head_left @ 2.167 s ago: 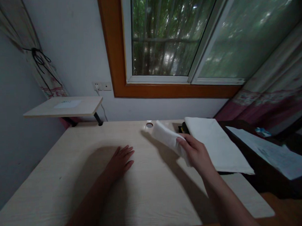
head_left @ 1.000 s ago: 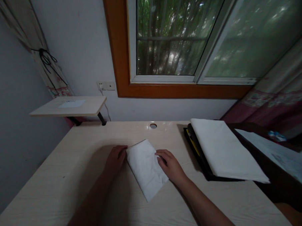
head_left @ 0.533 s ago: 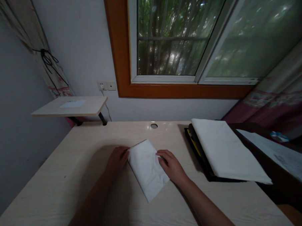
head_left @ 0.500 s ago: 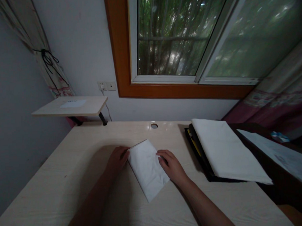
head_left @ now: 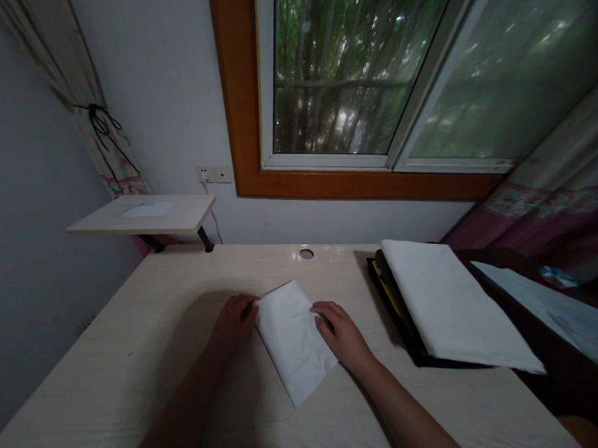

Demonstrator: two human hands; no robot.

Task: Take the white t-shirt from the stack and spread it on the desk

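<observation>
Both hands at the folded white cloth (head_left: pixel 295 343), which lies flat on the pale surface (head_left: pixel 98 391), directly between them. Left hand (head_left: pixel 235 319): fingers loosely curled, tips touching the cloth at its far left corner; whether thumb and finger pinch the edge cannot be told. Right hand (head_left: pixel 344 334): half curled, fingertips resting on the cloth's right edge, thumb tucked slightly below the index finger; firm hold not determinable. Cloth set askew, one corner pointing toward the wearer; shallow creases on top, layers visible along the far edge.

To the right, well apart from the right hand: black case (head_left: pixel 418 357) with a strip of yellow (head_left: pixel 388 293) at its left side, and a larger white folded sheet (head_left: pixel 454 303) on top, overhanging on the right. Beyond the cloth, near the surface's far edge: round hole (head_left: pixel 307 254). Far left: raised shelf (head_left: pixel 101 223) bearing a paper (head_left: pixel 148 209).
</observation>
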